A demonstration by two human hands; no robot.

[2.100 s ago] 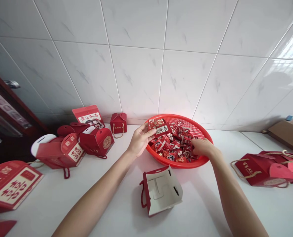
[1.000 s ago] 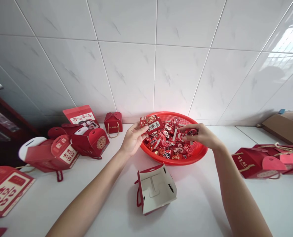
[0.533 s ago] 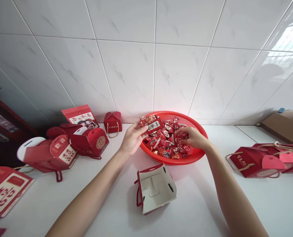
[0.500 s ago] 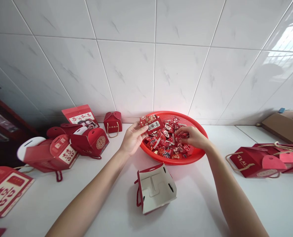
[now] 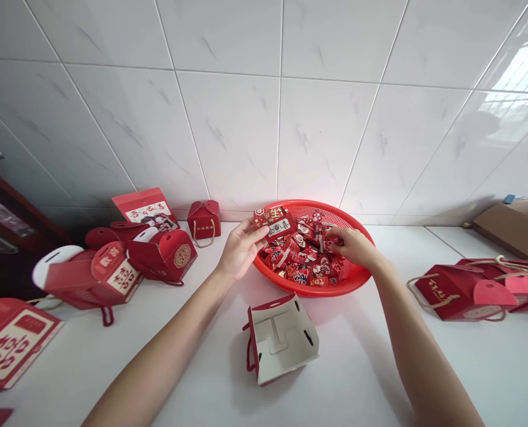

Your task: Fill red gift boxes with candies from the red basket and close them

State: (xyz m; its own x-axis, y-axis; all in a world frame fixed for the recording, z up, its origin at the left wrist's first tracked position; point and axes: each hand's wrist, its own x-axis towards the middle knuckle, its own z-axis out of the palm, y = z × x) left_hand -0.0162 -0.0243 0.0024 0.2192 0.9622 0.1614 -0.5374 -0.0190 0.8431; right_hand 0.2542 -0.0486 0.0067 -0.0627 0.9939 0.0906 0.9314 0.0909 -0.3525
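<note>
A red oval plastic basket (image 5: 357, 227) holds many small wrapped candies (image 5: 297, 258) in red packaging. My left hand (image 5: 242, 249) is closed on red candy packets (image 5: 275, 223) with white lettering, held over the basket's left rim. Inside the basket's right side, my right hand (image 5: 352, 244) reaches down among the candies with fingers bent together; what lies between its fingertips is hidden. In front of the basket an open red gift box (image 5: 284, 338) stands with its pale inside showing and nothing in it. A dark red cord handle hangs at its left.
Several red gift boxes (image 5: 90, 276) stand at the left, with a small closed box (image 5: 204, 219) near the wall. More red boxes (image 5: 461, 290) with rope handles lie at the right, below a brown cardboard box (image 5: 510, 231). White tiled wall (image 5: 228, 130) rises behind.
My right hand has shifted very slightly to the right within the basket. The left hand keeps hold of the packets almost in place.
</note>
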